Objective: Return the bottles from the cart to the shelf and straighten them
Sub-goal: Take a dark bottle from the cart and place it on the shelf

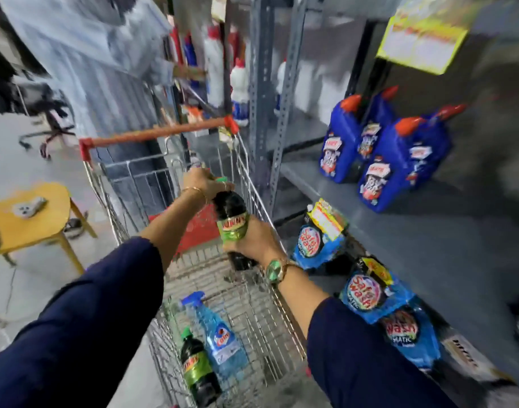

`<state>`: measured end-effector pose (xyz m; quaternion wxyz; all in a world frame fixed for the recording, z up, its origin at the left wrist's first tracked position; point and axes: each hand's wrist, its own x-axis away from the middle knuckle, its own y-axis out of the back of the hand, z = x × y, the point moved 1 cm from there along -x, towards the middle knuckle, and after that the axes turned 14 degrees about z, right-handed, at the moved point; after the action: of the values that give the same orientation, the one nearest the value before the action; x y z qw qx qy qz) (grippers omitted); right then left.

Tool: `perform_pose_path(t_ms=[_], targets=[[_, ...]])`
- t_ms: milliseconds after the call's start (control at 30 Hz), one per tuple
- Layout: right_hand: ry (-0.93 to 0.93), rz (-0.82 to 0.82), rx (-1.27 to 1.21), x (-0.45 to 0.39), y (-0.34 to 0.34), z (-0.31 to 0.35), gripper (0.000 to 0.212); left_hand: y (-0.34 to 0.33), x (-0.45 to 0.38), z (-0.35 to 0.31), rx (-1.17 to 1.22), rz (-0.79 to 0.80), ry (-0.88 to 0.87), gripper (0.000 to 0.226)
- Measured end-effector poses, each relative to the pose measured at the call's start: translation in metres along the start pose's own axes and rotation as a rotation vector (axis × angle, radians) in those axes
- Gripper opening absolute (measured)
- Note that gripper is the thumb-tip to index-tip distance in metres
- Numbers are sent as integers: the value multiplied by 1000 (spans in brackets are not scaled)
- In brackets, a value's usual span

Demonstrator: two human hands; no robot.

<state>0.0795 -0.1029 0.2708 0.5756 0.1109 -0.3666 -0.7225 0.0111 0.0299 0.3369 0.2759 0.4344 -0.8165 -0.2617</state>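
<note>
A dark bottle (231, 209) with a green label and green cap hangs above the wire cart (253, 198). My left hand (203, 182) grips its neck and cap. My right hand (252, 241) wraps its lower body, under the label. In the cart's near end lie a second dark green-label bottle (198, 369) and a light blue spray bottle (220, 337), side by side. The grey metal shelf (428, 240) stands to the right of the cart, with blue jugs (399, 160) with orange caps on its board.
Blue "Safe wash" pouches (367, 293) sit on the lower shelf level beside the cart. White bottles (240, 89) stand on the far shelf. Another person in a pale garment (99, 54) stands beyond the cart's red handle (164, 132). A yellow stool (34, 219) is at left.
</note>
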Motion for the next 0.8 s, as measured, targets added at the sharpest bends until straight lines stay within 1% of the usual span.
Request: perform_pose_path(t_ms=[100, 133, 233, 300, 367, 433, 500, 533, 567, 667, 733, 800], targets=[[77, -111, 26, 26, 41, 29, 54, 31, 36, -53, 86, -48, -123, 51], [94, -142, 32, 34, 53, 36, 56, 38, 46, -68, 99, -57, -159, 50], [131, -259, 27, 62, 86, 52, 66, 52, 80, -111, 113, -143, -228, 35], [162, -361, 24, 86, 110, 60, 72, 54, 104, -143, 201, -170, -313, 43], [188, -475, 27, 108, 136, 69, 74, 56, 125, -175, 295, -171, -410, 51], [214, -587, 22, 132, 164, 76, 76, 58, 149, -209, 375, -176, -521, 44], [238, -668, 25, 151, 191, 83, 77, 60, 168, -242, 462, -189, -622, 25], [248, -709, 30, 159, 205, 86, 76, 62, 176, -257, 492, -188, -669, 24], [259, -751, 30, 167, 222, 90, 76, 64, 185, -276, 497, -182, -712, 28], [279, -840, 36, 184, 264, 100, 78, 68, 203, -323, 447, -137, -828, 24], [269, -896, 51, 191, 291, 104, 79, 71, 209, -353, 441, -139, -890, 33], [253, -975, 75, 195, 316, 106, 80, 73, 209, -380, 426, -153, -930, 36]])
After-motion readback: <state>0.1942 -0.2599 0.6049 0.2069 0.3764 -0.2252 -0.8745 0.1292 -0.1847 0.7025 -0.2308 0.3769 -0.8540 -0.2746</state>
